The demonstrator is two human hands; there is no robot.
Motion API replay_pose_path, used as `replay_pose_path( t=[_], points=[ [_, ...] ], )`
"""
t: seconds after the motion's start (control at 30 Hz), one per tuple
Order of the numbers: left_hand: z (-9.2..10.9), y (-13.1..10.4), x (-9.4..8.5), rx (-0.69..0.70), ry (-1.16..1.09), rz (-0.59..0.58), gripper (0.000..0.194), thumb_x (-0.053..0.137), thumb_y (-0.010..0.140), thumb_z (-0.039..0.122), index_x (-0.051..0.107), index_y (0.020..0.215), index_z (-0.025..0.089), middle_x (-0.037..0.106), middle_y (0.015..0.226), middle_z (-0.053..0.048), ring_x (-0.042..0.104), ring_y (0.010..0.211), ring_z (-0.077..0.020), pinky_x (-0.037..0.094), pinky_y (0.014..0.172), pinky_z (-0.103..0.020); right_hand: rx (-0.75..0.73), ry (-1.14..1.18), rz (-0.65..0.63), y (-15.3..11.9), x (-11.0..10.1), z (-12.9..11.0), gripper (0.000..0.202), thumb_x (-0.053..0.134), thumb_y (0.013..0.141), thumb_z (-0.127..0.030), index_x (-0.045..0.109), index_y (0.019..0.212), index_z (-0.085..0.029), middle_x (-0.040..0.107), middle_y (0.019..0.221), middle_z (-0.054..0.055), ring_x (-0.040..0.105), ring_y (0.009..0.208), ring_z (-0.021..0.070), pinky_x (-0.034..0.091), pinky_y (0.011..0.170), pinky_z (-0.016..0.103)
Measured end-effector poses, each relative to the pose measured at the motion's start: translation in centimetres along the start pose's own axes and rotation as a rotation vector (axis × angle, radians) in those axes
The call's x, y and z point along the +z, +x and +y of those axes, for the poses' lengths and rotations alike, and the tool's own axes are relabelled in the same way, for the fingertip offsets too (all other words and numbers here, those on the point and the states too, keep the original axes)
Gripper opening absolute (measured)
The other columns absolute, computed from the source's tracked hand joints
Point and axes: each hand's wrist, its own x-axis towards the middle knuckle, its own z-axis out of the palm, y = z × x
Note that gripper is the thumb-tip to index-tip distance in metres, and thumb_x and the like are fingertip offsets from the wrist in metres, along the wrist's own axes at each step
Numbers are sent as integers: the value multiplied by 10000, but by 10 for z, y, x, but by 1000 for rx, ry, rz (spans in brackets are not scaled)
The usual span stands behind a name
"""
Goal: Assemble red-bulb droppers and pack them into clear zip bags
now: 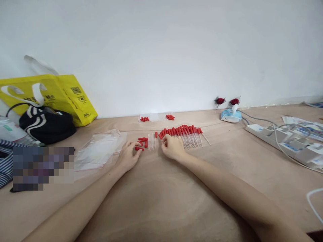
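Observation:
My left hand (129, 156) rests on the table, its thumb and fingers close around a loose red rubber bulb (137, 148). Several more red bulbs (145, 144) lie just beyond it. Between my hands stands a short row of clear glass tubes (151, 142), the rightmost one with a red bulb (156, 134) at its top. My right hand (172, 146) has its fingers pinched together at the left end of a long row of red-topped droppers (190, 129); what is between the fingertips is hidden.
Clear plastic bags (97, 149) lie left of my left hand. Small bagged red bulbs (170, 117) lie near the wall. A yellow bag (75, 101) and black pouch (47, 126) stand left; a tissue pack (230, 116), power strips (285, 144) and cables are right.

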Motion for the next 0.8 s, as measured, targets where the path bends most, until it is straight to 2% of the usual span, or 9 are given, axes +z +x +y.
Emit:
replay_pose_path(
  t=[0.1,0.23,0.5,0.67,0.8],
  points=[
    [-2,0,2,-2,-24,-33,150,491,766,228,584,866,165,551,833,-44,540,820,-197,433,767,-329,59,-115,10,13,10,-11,160,458,730,-212,565,843,-175,662,782,53,590,774,192,245,745,334],
    [-4,1,4,-16,-17,-29,158,483,773,207,606,863,165,542,812,-41,546,764,-181,449,727,-313,61,-169,5,18,17,-15,169,456,732,-215,589,822,-161,666,777,83,592,756,202,227,739,346],
    [-5,2,5,19,-38,2,109,485,757,161,589,790,169,550,813,-41,546,788,-186,458,734,-321,6,-174,-9,20,18,-25,227,411,790,-284,609,879,-216,666,855,51,579,810,187,218,766,341],
    [-4,0,3,4,-35,0,117,479,763,187,587,805,172,543,801,-36,553,752,-178,463,720,-314,68,-216,-69,27,21,-31,234,458,757,-308,638,793,-163,666,801,98,587,767,208,225,789,369],
    [-4,1,2,4,-28,-10,143,462,767,195,586,832,165,549,824,-48,553,768,-186,460,730,-325,105,-253,-116,31,19,-34,261,463,762,-308,640,854,-140,661,866,143,589,793,225,217,816,401]
  ],
)
